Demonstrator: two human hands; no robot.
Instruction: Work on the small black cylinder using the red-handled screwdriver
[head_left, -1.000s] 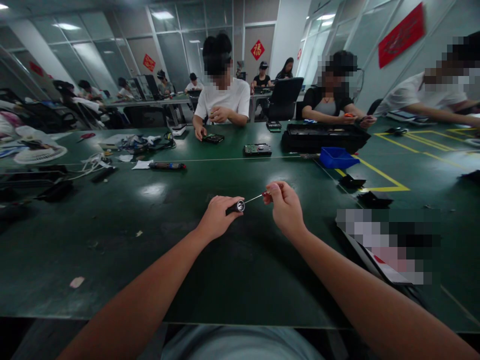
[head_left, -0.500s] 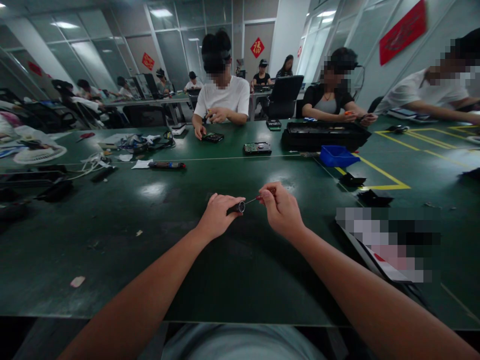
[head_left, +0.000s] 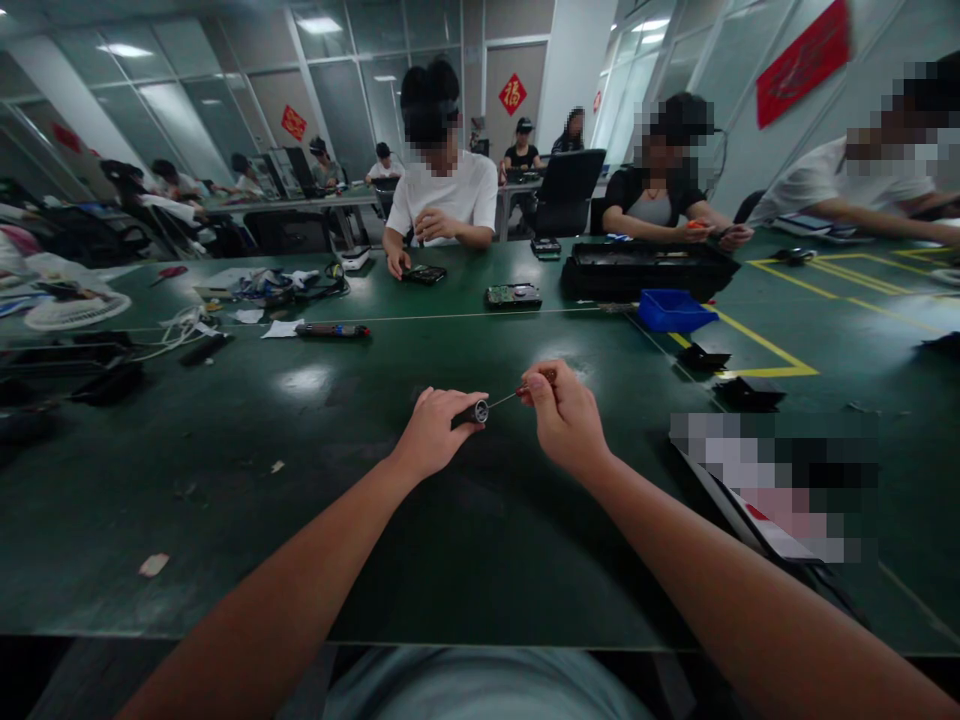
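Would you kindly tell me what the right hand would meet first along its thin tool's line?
Probably the small dark cylinder in the left hand; the right hand aims its thin tool at it, depth unclear.

An electronics workshop: people (head_left: 450, 195) are sitting along long green worktables (head_left: 225, 480), working on circuit boards (head_left: 514, 296) beside glass partitions (head_left: 352, 90).

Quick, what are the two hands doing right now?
Left hand: closed around a small dark cylinder.
Right hand: closed, pinching a thin tool pointed at the cylinder's end.
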